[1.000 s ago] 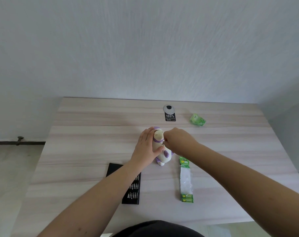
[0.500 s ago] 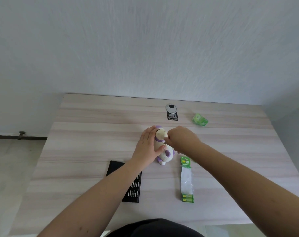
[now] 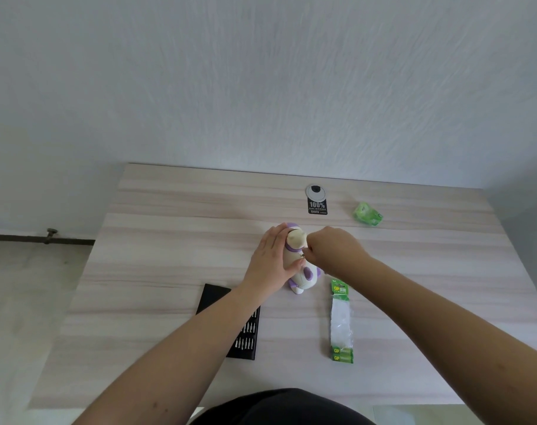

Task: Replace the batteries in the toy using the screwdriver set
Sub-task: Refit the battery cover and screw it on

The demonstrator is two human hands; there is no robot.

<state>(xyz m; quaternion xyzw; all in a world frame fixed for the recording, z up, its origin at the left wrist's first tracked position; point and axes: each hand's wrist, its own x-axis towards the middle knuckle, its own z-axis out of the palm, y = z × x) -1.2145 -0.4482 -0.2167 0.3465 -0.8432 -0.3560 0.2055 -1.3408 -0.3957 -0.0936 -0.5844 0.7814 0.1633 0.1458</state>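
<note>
A cream and purple plush toy (image 3: pixel 301 265) lies on the wooden table (image 3: pixel 175 265). My left hand (image 3: pixel 272 260) grips its left side, thumb across its belly. My right hand (image 3: pixel 331 250) is curled at the toy's right side, its fingertips pinching something small and metallic against the toy's middle; what it is cannot be made out. A black screwdriver bit case (image 3: pixel 242 329) lies open near my left forearm, partly hidden by it. A strip pack of green batteries (image 3: pixel 341 323) lies to the right of the toy.
A crumpled green wrapper (image 3: pixel 368 213) lies at the back right. A round cable grommet with a black label (image 3: pixel 316 199) sits near the table's far edge. The wall runs behind the table, and floor shows to the left.
The view has shifted slightly. Both hands stay at the toy; my right hand has edged a little lower along the toy's side.
</note>
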